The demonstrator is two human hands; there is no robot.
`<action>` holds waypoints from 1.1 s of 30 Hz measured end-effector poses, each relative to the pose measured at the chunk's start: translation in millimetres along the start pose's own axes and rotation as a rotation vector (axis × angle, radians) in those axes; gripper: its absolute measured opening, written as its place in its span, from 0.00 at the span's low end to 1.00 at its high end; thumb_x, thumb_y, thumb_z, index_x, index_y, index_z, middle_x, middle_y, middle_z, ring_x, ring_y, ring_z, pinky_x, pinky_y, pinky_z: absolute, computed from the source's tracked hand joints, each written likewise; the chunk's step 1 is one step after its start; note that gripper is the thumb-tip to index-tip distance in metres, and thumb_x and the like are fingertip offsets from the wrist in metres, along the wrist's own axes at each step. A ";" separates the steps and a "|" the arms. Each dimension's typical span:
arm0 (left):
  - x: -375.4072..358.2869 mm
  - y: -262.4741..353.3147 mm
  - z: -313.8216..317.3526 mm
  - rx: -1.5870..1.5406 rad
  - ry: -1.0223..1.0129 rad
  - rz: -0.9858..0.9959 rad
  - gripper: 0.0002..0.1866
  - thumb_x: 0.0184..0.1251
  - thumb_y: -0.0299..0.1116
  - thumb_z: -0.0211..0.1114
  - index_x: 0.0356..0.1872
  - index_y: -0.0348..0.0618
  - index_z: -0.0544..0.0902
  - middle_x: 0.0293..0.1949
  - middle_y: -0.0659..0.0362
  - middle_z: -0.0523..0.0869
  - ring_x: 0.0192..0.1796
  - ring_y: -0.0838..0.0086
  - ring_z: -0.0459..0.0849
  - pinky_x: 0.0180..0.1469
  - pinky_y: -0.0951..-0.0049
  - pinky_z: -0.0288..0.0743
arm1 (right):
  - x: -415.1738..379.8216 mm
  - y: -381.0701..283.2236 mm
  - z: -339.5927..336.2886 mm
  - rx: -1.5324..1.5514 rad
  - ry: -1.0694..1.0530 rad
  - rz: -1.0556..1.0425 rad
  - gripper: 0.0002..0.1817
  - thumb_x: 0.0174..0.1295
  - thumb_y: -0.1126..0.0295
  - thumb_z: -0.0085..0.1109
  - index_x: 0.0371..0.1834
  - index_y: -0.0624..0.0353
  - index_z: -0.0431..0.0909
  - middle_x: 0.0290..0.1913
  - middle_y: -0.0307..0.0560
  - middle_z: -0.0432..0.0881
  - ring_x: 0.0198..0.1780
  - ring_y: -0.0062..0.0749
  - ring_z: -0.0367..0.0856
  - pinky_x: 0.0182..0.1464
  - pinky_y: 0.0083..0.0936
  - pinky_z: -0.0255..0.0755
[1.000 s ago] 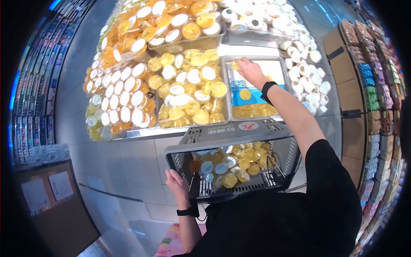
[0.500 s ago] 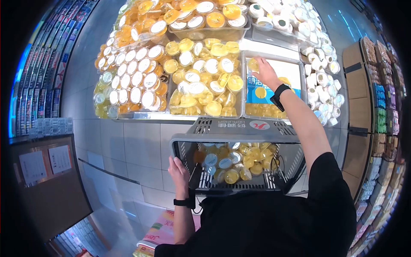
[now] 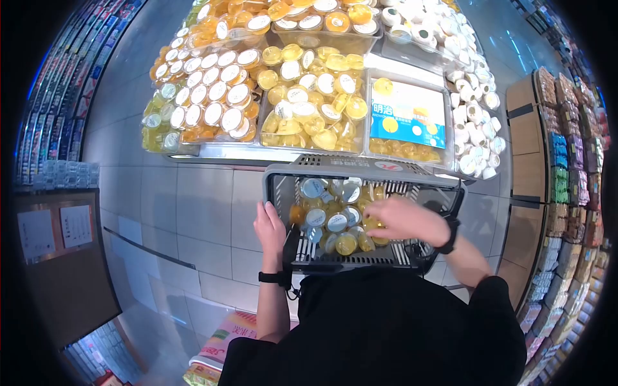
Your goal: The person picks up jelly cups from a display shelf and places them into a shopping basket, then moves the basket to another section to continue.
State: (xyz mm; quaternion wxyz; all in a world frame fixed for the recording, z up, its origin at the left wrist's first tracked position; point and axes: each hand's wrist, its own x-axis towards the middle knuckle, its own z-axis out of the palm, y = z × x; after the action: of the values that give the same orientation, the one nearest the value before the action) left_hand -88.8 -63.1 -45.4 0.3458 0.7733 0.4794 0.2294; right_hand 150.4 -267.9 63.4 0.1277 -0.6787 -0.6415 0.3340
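Observation:
A grey shopping basket (image 3: 360, 171) is in front of my body, with several yellow jelly cups (image 3: 346, 243) inside, some showing white lids. My left hand (image 3: 269, 226) grips the basket's left side, its fingers partly hidden against the edge. Over the right half of the basket, my right hand (image 3: 407, 220) is bent down among the cups. Its fingers curl round a yellow jelly cup, mostly covered by the hand. Beyond the basket is a clear bin (image 3: 365, 132) with yellow cups at its front and a blue and white printed sheet (image 3: 409, 122).
Heaped bins of yellow cups (image 3: 315, 119), orange cups (image 3: 215, 96) and white-wrapped packs (image 3: 476, 122) fill the display ahead. Packed shelves (image 3: 560, 161) run along the right. At left are a brown panel (image 3: 64, 270) and tall shelving (image 3: 71, 77). A pink package (image 3: 225, 338) lies low at left.
My right hand has moved from the clear bin down into the basket, uncovering the printed sheet. My left hand stays at the basket's left side. The view has shifted slightly.

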 end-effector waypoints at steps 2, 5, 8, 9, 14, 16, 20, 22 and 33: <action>0.1 -3.6 0.7 0.009 0.007 0.027 0.15 0.75 0.36 0.47 0.44 0.32 0.75 0.22 0.41 0.79 0.27 0.42 0.79 0.27 0.52 0.68 | -2.6 32.9 73.8 -0.184 0.097 -0.009 0.17 0.57 0.59 0.65 0.42 0.59 0.76 0.37 0.52 0.80 0.39 0.46 0.82 0.40 0.38 0.76; -0.3 -2.9 2.3 0.005 0.008 0.024 0.15 0.75 0.36 0.47 0.45 0.32 0.76 0.23 0.41 0.80 0.27 0.42 0.80 0.28 0.51 0.68 | -20.0 39.9 88.3 -0.367 0.149 0.034 0.16 0.57 0.61 0.64 0.43 0.60 0.76 0.40 0.52 0.80 0.41 0.46 0.82 0.41 0.38 0.76; -2.2 0.4 1.9 0.026 0.043 0.051 0.16 0.75 0.36 0.46 0.43 0.32 0.76 0.23 0.41 0.80 0.27 0.42 0.80 0.28 0.51 0.67 | -35.5 26.4 44.5 -0.224 0.199 0.127 0.16 0.57 0.62 0.63 0.43 0.60 0.76 0.41 0.52 0.80 0.42 0.46 0.82 0.43 0.38 0.76; -1.6 3.1 1.7 0.018 0.035 0.064 0.16 0.75 0.36 0.46 0.43 0.32 0.76 0.23 0.41 0.80 0.27 0.42 0.80 0.28 0.51 0.67 | -41.5 18.1 18.3 -0.084 0.284 0.162 0.17 0.57 0.62 0.63 0.44 0.59 0.76 0.40 0.52 0.80 0.42 0.46 0.82 0.43 0.38 0.76; -1.9 2.7 5.3 0.035 0.072 0.048 0.17 0.76 0.39 0.45 0.42 0.33 0.76 0.23 0.40 0.80 0.29 0.41 0.80 0.29 0.49 0.67 | -51.3 49.6 36.7 0.034 0.082 0.303 0.28 0.55 0.53 0.67 0.54 0.59 0.73 0.48 0.57 0.79 0.51 0.53 0.79 0.52 0.42 0.74; -1.6 1.6 2.4 0.027 0.060 0.031 0.18 0.76 0.39 0.45 0.42 0.33 0.76 0.24 0.40 0.80 0.29 0.41 0.80 0.29 0.48 0.67 | -36.9 72.9 96.5 -0.048 -0.027 0.351 0.42 0.52 0.50 0.69 0.66 0.58 0.63 0.60 0.61 0.71 0.59 0.60 0.73 0.59 0.45 0.71; -4.3 8.0 4.8 -0.025 0.054 -0.005 0.18 0.77 0.40 0.45 0.41 0.33 0.76 0.25 0.40 0.82 0.31 0.41 0.81 0.31 0.48 0.69 | 12.6 98.3 171.2 0.028 0.126 0.549 0.55 0.46 0.51 0.74 0.76 0.46 0.50 0.73 0.59 0.52 0.65 0.64 0.67 0.65 0.46 0.66; -4.2 3.7 4.2 -0.040 0.059 0.016 0.18 0.77 0.40 0.45 0.41 0.34 0.76 0.25 0.40 0.81 0.31 0.40 0.81 0.30 0.49 0.68 | 19.1 93.1 163.8 0.074 0.230 0.588 0.54 0.46 0.51 0.75 0.75 0.45 0.51 0.73 0.58 0.52 0.65 0.63 0.67 0.65 0.47 0.65; -4.4 3.4 4.4 -0.032 0.082 0.068 0.18 0.77 0.41 0.44 0.38 0.36 0.75 0.23 0.41 0.80 0.29 0.41 0.79 0.29 0.48 0.67 | 11.5 74.8 177.0 -0.035 0.249 0.714 0.26 0.61 0.59 0.59 0.62 0.50 0.65 0.50 0.57 0.80 0.45 0.52 0.83 0.46 0.46 0.77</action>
State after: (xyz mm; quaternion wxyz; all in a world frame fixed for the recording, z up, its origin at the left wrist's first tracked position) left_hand -85.7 -69.5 -45.8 0.3299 0.7735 0.4629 0.2803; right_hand 99.4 -312.8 -116.6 0.0686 -0.8970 -0.3497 0.2614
